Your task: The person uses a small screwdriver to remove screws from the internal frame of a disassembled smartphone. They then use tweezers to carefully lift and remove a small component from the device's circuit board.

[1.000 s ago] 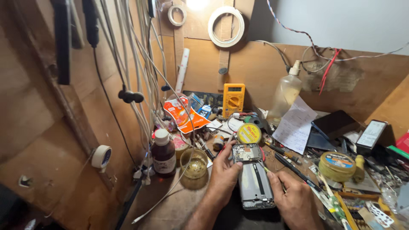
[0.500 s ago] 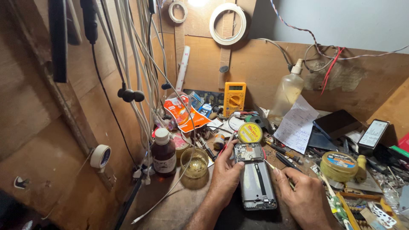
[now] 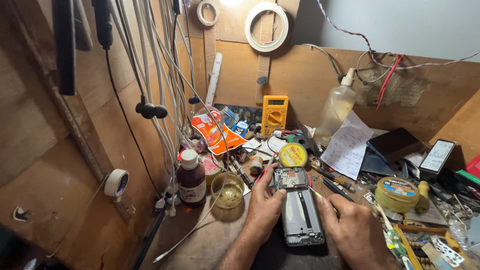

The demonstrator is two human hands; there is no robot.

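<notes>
An opened smartphone (image 3: 299, 207) lies back-up on the wooden bench, its circuit board showing at the far end. My left hand (image 3: 264, 204) grips its left edge, thumb resting near the board. My right hand (image 3: 352, 227) rests on the right edge and holds a thin yellow-handled tool (image 3: 320, 194) whose tip points at the board.
A small glass (image 3: 228, 191) and a dark brown bottle (image 3: 191, 178) stand left of the phone. A yellow round tin (image 3: 292, 155), a yellow multimeter (image 3: 274, 114), a plastic dropper bottle (image 3: 337, 108), papers, another tin (image 3: 397, 194), tools and hanging cables crowd the bench.
Both hands and the phone stay almost in place. The view has shifted slightly, and my right hand has edged closer to the board with the tool.
</notes>
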